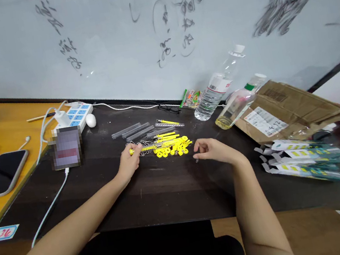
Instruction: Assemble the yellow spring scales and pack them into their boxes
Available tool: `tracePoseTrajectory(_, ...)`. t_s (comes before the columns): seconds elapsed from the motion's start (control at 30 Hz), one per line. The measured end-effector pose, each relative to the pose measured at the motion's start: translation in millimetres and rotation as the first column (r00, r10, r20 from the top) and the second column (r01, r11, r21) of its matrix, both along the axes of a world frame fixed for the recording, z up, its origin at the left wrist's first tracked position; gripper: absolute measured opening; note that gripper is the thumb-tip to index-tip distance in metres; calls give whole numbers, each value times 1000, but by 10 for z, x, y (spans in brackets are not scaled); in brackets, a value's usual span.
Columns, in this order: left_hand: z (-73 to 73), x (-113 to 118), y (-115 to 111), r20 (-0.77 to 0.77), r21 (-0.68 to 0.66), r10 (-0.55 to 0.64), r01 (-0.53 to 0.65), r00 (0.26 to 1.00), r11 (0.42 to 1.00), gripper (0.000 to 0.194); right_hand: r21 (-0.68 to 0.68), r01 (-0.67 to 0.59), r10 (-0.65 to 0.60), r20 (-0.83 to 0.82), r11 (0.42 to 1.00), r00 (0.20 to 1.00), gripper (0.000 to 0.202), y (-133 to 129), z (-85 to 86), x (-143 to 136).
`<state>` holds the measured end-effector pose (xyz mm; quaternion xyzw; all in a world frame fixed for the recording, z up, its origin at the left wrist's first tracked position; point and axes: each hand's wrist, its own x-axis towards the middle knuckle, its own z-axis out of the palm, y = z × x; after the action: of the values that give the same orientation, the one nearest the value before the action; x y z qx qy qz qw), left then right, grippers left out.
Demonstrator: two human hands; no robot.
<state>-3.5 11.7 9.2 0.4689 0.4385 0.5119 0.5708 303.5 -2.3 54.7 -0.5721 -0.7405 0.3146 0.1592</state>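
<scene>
My left hand [129,164] is closed around one end of a thin stick with a yellow end [143,149], held pointing right across the pile. Beneath and beyond the stick lies a heap of small yellow plastic rings and caps [173,148]. Thin loops of wire or string [143,142] lie beside my left fingers. My right hand [209,151] is just right of the heap, fingers curled and thumb near the index finger. A tiny dark piece shows at its fingertips, too small to name. Behind the heap are several clear plastic tubes [131,130] and thin yellow-ended sticks [168,121].
A water bottle [213,94] and a bottle with yellowish liquid [235,108] stand at back right. Beside them are a cardboard box [271,106] and flattened green-white packets [305,157]. At left are a power strip [79,115], a blurred phone [66,148] and a charging cable [54,203].
</scene>
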Motion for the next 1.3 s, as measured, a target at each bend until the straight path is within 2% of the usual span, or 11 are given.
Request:
tracePoseTrajectory(0.13, -10, 17, -8, -12, -14, -8, 8, 1000, 1000, 38, -119, 106, -74, 250, 987, 966, 25, -26, -75, -21)
tracePoseTrajectory(0.23, -15, 22, -6, -13, -26, -8, 8, 1000, 1000, 39, -125, 149, -106, 298, 981, 949, 16, -15, -166, -110)
tracePoseTrajectory(0.37, -27, 24, -2, -27, -20, -26, 26, 999, 999, 38, -95, 62, -37, 251, 994, 967, 12, -5, -202, -117)
tracePoseTrajectory(0.5, -23, 33, -12, -27, -28, -36, 35, 999, 999, 39, 36, -27, 19, 196, 999, 980, 14, -19, -146, -127)
tracePoseTrajectory(0.6, -11, 36, -21, -26, -35, -44, 43, 999, 998, 40, 160, -22, 33, -67, 987, 997, 11, -42, -78, -215)
tracePoseTrajectory(0.67, -4, 35, -25, -19, -46, -61, 60, 998, 997, 41, 188, 20, 30, -260, 982, 965, 14, -65, -36, -293)
tracePoseTrajectory(0.73, 1, 33, -28, 0, -51, -81, 81, 997, 995, 42, 186, 39, 31, -360, 982, 933, 15, -88, -8, -362)
tracePoseTrajectory(0.83, 7, 33, -31, 18, -42, -101, 101, 995, 994, 43, 191, 36, 40, -381, 981, 924, 15, -103, -7, -418)
tracePoseTrajectory(1.1, 15, 33, -28, 17, -54, -115, 116, 993, 992, 44, 227, 32, 40, -304, 973, 952, 20, -38, -133, -384)
tracePoseTrajectory(1.3, 32, 42, -47, -12, -48, -126, 126, 992, 991, 42, 234, 15, 51, -273, 972, 961, 21, -44, -133, -394)
